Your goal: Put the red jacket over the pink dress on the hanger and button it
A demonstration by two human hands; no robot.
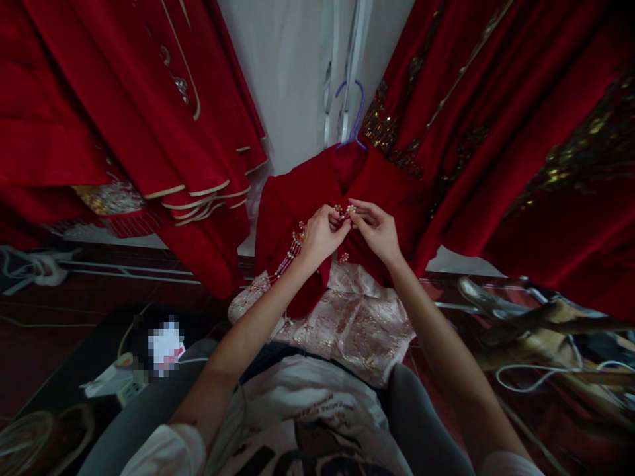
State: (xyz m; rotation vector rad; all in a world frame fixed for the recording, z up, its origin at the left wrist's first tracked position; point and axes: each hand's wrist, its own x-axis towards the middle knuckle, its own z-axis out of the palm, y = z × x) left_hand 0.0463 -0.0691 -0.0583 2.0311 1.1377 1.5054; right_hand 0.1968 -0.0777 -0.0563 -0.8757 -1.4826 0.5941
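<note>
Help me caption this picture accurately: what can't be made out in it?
In the head view:
Beaded flower: how it is fixed, hidden by the fingers.
Purple hanger: its arms, mostly covered by the red jacket.
White shirt: its lettering, too blurred to read.
Hanging garments: tops, cut off by the upper edge.

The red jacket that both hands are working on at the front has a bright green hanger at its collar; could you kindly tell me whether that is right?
Not quite: the head view shows that the hanger at the collar is purplish blue, not green. The red jacket does have the left hand and right hand at its front.
</note>
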